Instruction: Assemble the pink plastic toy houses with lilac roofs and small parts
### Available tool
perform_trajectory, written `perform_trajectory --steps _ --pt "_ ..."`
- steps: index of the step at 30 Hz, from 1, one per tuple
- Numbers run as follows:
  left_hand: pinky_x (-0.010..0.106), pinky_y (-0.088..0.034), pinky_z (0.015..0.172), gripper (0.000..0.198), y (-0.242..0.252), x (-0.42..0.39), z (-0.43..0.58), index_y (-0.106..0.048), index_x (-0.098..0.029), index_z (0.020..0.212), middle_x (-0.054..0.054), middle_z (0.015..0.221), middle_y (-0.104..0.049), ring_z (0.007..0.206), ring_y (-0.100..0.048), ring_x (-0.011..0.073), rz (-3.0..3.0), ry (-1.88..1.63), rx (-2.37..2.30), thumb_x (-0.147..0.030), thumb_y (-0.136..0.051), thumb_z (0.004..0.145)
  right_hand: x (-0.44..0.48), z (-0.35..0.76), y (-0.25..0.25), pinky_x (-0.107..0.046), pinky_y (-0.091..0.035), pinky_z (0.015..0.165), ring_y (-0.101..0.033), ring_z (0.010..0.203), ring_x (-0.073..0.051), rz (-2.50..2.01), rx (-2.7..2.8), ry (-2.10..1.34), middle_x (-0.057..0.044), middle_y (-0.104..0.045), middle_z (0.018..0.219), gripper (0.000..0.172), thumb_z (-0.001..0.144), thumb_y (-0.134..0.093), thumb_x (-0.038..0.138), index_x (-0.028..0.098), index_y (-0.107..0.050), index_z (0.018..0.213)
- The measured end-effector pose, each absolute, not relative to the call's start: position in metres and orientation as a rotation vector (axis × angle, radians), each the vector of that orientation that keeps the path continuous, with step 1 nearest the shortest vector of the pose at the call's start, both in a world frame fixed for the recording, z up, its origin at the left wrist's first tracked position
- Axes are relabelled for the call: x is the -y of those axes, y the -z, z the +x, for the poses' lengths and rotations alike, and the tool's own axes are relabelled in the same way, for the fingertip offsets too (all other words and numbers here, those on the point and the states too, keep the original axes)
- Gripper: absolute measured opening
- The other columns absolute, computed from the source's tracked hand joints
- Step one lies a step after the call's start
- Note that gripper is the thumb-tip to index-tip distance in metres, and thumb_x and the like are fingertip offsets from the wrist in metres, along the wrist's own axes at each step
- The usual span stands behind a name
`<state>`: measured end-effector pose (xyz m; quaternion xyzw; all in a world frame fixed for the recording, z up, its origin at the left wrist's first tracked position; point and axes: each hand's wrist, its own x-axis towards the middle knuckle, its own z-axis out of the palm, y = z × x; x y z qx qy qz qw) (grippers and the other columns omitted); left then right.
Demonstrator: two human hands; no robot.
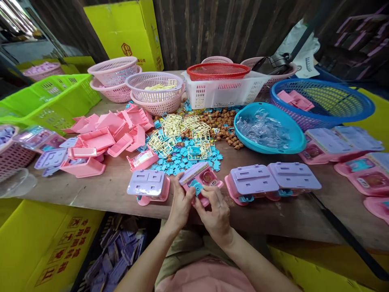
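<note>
Between my two hands, at the table's front edge, is a small pink and purple toy box (209,175) with a clear window and a blue piece (196,187) on its front. My left hand (180,202) grips the box by its left side, thumb near the blue piece. The fingers of my right hand (215,213) are closed on the box's lower front. A similar purple-lidded box (148,184) stands to the left. Two more lidded boxes (253,180) stand in a row to the right. Behind my hands lies a pile of small blue pieces (179,160).
Pink trays (97,140) are heaped at left, near a green basket (51,97). Cream plastic frames (199,136) and brown pieces (223,121) lie mid-table. A turquoise basin (291,142) holds clear parts. A black-handled tool (346,229) juts over the front edge at right.
</note>
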<state>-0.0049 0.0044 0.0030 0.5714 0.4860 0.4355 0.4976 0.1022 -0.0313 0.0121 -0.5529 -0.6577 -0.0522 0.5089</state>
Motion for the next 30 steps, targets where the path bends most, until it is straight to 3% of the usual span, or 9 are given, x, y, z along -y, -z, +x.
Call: perform_trajectory --steps 10,17,20,22,26,30 --pt "0.042 -0.032 0.103 0.070 0.009 -0.013 -0.012 -0.023 -0.021 0.130 0.012 0.131 -0.038 0.118 -0.045 0.0251 1.330 -0.999 -1.190 -0.059 -0.049 0.077 0.026 0.096 -0.011 -0.035 -0.046 0.070 -0.052 0.075 -0.019 -1.362 1.617 0.287 -0.005 -0.057 0.079 0.008 0.082 -0.052 0.012 0.019 -0.055 0.084" --pt "0.042 -0.032 0.104 0.075 0.004 -0.016 -0.013 -0.023 -0.022 0.129 0.012 0.132 -0.039 0.120 -0.045 0.0263 1.321 -0.989 -1.108 -0.060 -0.055 0.073 0.028 0.096 -0.017 -0.033 -0.043 0.073 -0.050 0.075 -0.018 -1.364 1.562 0.053 -0.004 -0.055 0.078 0.011 0.081 -0.052 0.014 0.020 -0.058 0.074" --pt "0.043 -0.030 0.105 0.070 0.003 -0.016 -0.014 -0.023 -0.024 0.129 0.011 0.133 -0.037 0.122 -0.043 0.0261 1.323 -0.971 -1.071 -0.058 -0.054 0.076 0.026 0.112 -0.028 -0.035 -0.043 0.082 -0.053 0.084 -0.019 -1.345 1.569 -0.215 -0.004 -0.057 0.085 0.009 0.081 -0.051 0.017 0.020 -0.059 0.083" --pt "0.043 -0.029 0.105 0.067 0.004 -0.015 -0.015 -0.025 -0.025 0.128 0.010 0.132 -0.037 0.122 -0.042 0.0262 1.347 -0.981 -1.061 -0.057 -0.054 0.076 0.021 0.124 -0.034 -0.039 -0.041 0.090 -0.053 0.100 -0.022 -1.398 1.510 -0.397 -0.007 -0.059 0.102 0.020 0.082 -0.051 0.024 0.021 -0.057 0.101" --pt "0.043 -0.030 0.104 0.067 0.005 -0.013 -0.017 -0.024 -0.025 0.127 0.009 0.129 -0.038 0.120 -0.043 0.0262 1.360 -0.969 -1.055 -0.056 -0.055 0.077 0.006 0.138 -0.039 -0.043 -0.039 0.098 -0.048 0.118 -0.027 -1.525 1.402 -0.776 -0.011 -0.052 0.127 0.065 0.074 -0.064 0.040 0.022 -0.038 0.131" --pt "0.042 -0.032 0.102 0.067 0.002 -0.011 -0.017 -0.023 -0.024 0.127 0.010 0.127 -0.041 0.119 -0.044 0.0262 1.405 -0.925 -1.041 -0.055 -0.055 0.078 0.000 0.140 -0.041 -0.043 -0.039 0.100 -0.048 0.120 -0.026 -1.521 1.310 -0.958 -0.010 -0.051 0.131 0.068 0.071 -0.065 0.037 0.023 -0.038 0.132"
